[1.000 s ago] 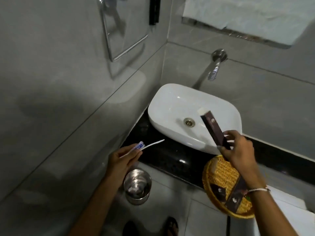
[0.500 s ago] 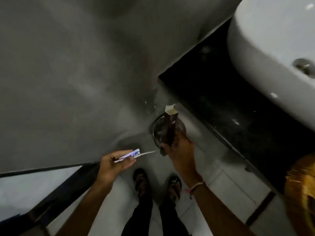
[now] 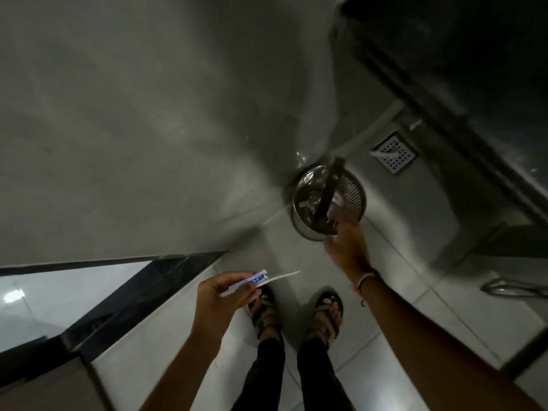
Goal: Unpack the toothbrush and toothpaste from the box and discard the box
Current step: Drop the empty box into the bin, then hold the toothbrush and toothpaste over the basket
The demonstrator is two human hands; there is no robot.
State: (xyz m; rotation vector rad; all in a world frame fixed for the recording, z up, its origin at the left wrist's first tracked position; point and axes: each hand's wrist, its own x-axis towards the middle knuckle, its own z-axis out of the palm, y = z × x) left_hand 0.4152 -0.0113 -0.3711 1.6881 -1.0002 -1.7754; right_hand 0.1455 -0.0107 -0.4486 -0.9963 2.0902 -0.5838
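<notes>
Standing slanted in the shiny metal bin [image 3: 308, 223], the dark box [image 3: 330, 188] leans on its far rim. The right hand [image 3: 347, 244] hovers at the near rim, blurry, fingers loosely curled. The left hand [image 3: 221, 295] pinches the toothbrush [image 3: 284, 275] and toothpaste [image 3: 258, 278] together over the floor [image 3: 166, 351], near the sandals [image 3: 296, 312].

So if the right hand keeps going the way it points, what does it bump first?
Probably the metal bin: the right hand reaches over its rim, at the dark box standing inside. Depth is unclear.
</notes>
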